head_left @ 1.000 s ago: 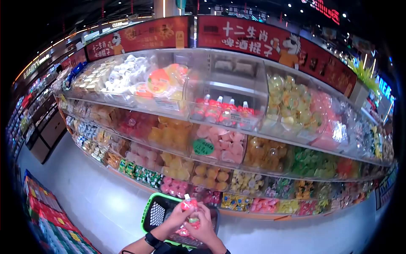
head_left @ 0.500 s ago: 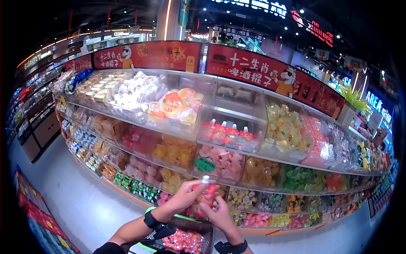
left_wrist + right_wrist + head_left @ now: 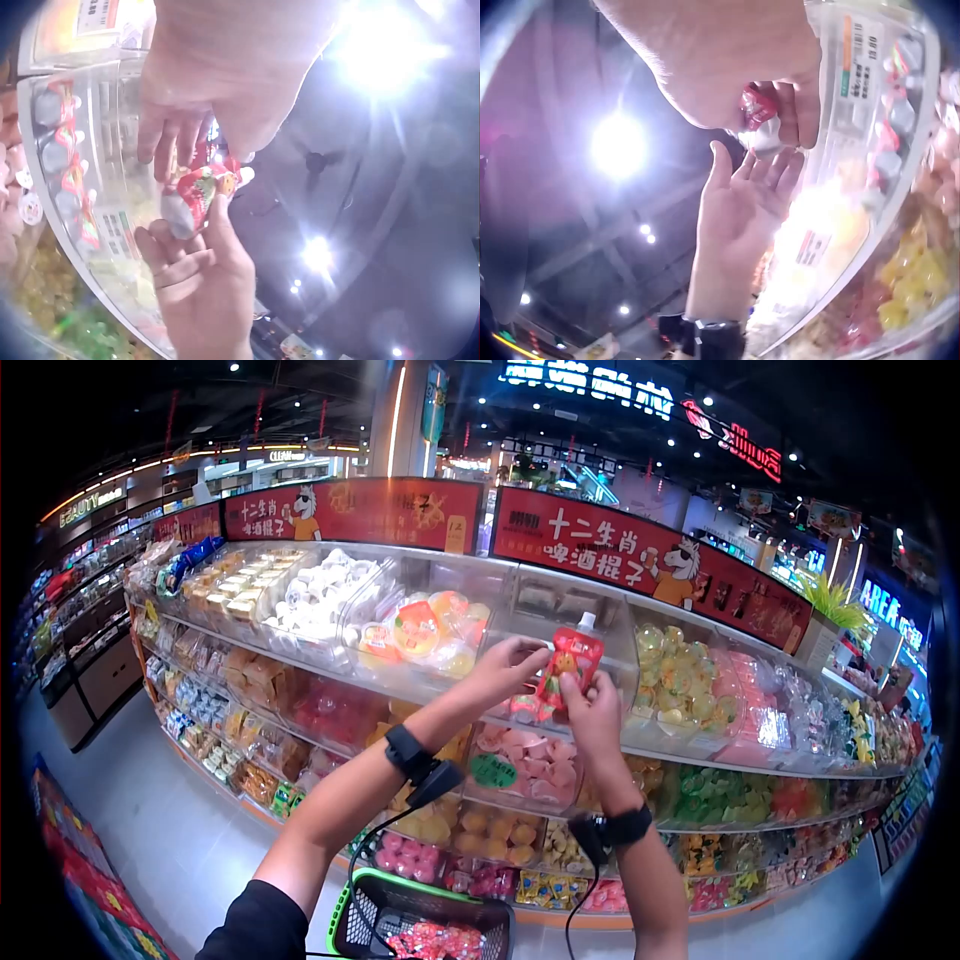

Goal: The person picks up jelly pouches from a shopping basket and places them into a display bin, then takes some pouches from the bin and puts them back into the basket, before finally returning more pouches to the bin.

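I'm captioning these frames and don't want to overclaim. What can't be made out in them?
Red pouch: in the head view, its smallest print is too small to read; in the right wrist view, the right hand hides much of it.
Basket: its near end is cut off by the head view's bottom edge.
Red packets inside: too small to count there.
Upper price label: cut off by the left wrist view's top edge.

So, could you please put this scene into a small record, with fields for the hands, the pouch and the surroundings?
Pouch: red, white cap upward, slightly tilted
Right hand: pinches the pouch, thumb on its front
Left hand: beside the pouch, fingers relaxed; contact unclear
Basket: dark mesh, green rim, below the hands
Basket contents: red packages
Background: signs, red, above the display
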### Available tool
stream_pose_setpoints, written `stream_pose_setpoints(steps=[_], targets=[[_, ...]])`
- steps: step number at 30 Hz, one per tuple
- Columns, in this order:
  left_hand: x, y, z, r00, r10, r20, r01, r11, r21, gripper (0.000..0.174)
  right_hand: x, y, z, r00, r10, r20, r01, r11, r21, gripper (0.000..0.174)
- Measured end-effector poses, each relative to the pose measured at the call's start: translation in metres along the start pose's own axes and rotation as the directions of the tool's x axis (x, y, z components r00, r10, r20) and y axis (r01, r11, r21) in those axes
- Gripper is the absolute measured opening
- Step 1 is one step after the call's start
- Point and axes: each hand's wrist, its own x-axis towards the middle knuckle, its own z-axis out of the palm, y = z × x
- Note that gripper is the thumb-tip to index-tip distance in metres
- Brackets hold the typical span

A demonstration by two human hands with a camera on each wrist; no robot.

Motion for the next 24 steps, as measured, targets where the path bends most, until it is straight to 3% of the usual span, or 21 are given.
stream_pose_setpoints(steps=[2,4,7,8,11,14,17,20,24], targets=[[0.024,-0.016,-0.012,0.998,0.028,0.052,-0.032,0.997,0.07,0.038,0.035,0.005,-0.002,0.996,-0.088,-0.024,0.078,0.961,-0.265,0.03],[0.039,-0.037,-0.017,0.997,0.055,0.053,-0.061,0.992,0.112,0.035,0.059,0.021,-0.005,0.99,-0.142,0.005,0.118,0.797,-0.592,0.039],[0.048,-0.044,-0.023,0.996,-0.082,-0.021,0.083,0.994,0.076,0.031,0.092,0.072,-0.009,0.993,-0.072,0.088,0.103,0.897,-0.43,0.048],[0.051,-0.046,-0.024,0.998,-0.049,-0.031,0.052,0.991,0.121,0.031,0.095,0.074,-0.008,0.996,0.014,0.09,0.021,0.927,-0.374,0.044],[0.052,-0.054,-0.027,0.998,-0.025,-0.055,0.036,0.975,0.221,0.031,0.095,0.079,-0.012,0.984,-0.075,0.162,0.129,0.924,-0.359,0.039],[0.055,-0.057,-0.027,0.989,-0.141,-0.048,0.148,0.965,0.216,0.03,0.092,0.069,-0.019,0.957,0.046,0.288,0.006,0.984,-0.179,0.033],[0.058,-0.055,-0.025,0.969,-0.239,-0.066,0.248,0.935,0.254,0.029,0.089,0.058,-0.023,0.945,0.139,0.297,-0.098,0.984,-0.149,0.029],[0.053,-0.047,-0.023,0.971,-0.237,-0.038,0.239,0.939,0.249,0.029,0.092,0.064,-0.024,0.942,0.135,0.308,-0.104,0.988,-0.113,0.029],[0.058,-0.065,-0.026,0.983,-0.125,-0.131,0.145,0.976,0.16,0.039,0.087,0.061,-0.026,0.959,0.203,0.199,-0.192,0.979,-0.074,0.028]])
